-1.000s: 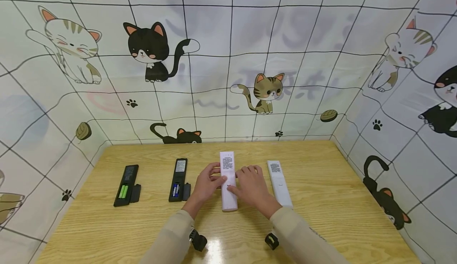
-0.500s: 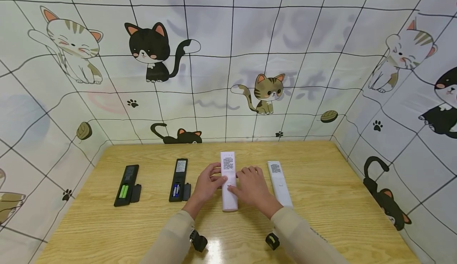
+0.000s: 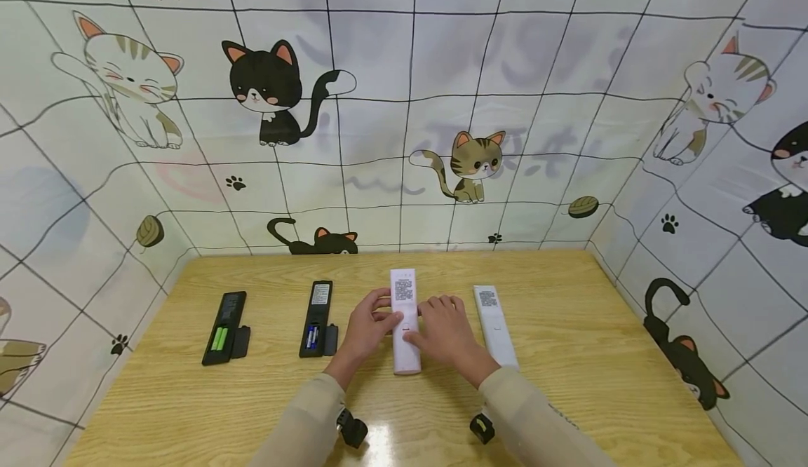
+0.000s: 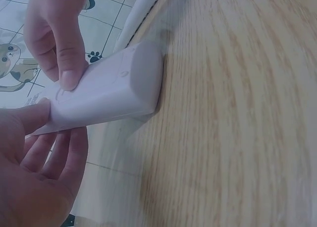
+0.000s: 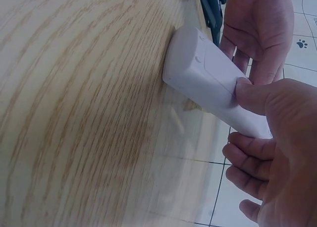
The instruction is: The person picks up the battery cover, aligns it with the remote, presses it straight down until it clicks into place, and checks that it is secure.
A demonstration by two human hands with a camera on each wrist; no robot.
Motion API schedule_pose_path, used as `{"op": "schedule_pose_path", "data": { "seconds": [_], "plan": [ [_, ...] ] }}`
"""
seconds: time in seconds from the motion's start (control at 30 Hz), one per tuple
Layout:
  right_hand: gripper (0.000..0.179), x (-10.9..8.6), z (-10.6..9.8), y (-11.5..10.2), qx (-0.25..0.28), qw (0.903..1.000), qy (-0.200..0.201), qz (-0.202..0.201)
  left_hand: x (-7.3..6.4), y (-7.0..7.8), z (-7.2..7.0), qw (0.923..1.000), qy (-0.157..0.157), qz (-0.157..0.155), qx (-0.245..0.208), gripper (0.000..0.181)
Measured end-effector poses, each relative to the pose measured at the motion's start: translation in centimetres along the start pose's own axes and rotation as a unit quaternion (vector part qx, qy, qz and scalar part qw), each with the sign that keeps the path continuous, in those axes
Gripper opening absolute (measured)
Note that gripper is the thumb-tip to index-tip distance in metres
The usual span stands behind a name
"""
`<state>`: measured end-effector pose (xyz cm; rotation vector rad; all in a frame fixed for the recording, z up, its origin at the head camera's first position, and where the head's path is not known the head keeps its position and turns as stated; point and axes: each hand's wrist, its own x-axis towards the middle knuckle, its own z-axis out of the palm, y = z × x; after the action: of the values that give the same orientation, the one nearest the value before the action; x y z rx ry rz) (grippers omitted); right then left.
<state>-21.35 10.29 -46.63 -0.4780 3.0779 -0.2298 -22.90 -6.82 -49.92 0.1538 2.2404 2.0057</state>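
Observation:
A white remote control [image 3: 405, 313] is held face down between both hands, its label at the far end and its near end against the table in the wrist views. My left hand [image 3: 364, 327] grips its left side, thumb on the back and fingers along the edge. From the right, my right hand [image 3: 449, 330] holds it, the thumb [image 5: 252, 95] pressing on the battery cover [image 5: 220, 71] and the fingers at the side. The cover looks closed in the right wrist view. In the left wrist view the remote's rounded end [image 4: 147, 78] faces the camera.
Left on the wooden table [image 3: 252, 418] lie two black remotes, one [image 3: 231, 307] with green batteries [image 3: 219, 339], the other [image 3: 318, 313] with blue ones [image 3: 312, 336]. Their covers [image 3: 240, 341] lie beside them. Another white remote [image 3: 495, 327] lies right of my right hand. Cat-printed cloth walls surround the table.
Both hands keep their hold on the white remote in nearly the same place. My right thumb has shifted very slightly on the cover.

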Motion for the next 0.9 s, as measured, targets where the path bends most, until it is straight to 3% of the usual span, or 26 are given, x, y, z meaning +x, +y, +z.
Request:
{"op": "schedule_pose_path", "data": {
  "seconds": [0.23,0.9],
  "plan": [
    [0.058,-0.02,0.24,0.04,0.002,0.9999,-0.012,0.001,-0.10,-0.44,0.15,0.9999,0.007,-0.005,0.008,0.050],
    [0.053,0.30,0.50,-0.68,-0.027,0.9992,0.009,0.027,-0.24,-0.21,0.23,0.9992,0.013,-0.008,0.038,0.051]
  ]
}}
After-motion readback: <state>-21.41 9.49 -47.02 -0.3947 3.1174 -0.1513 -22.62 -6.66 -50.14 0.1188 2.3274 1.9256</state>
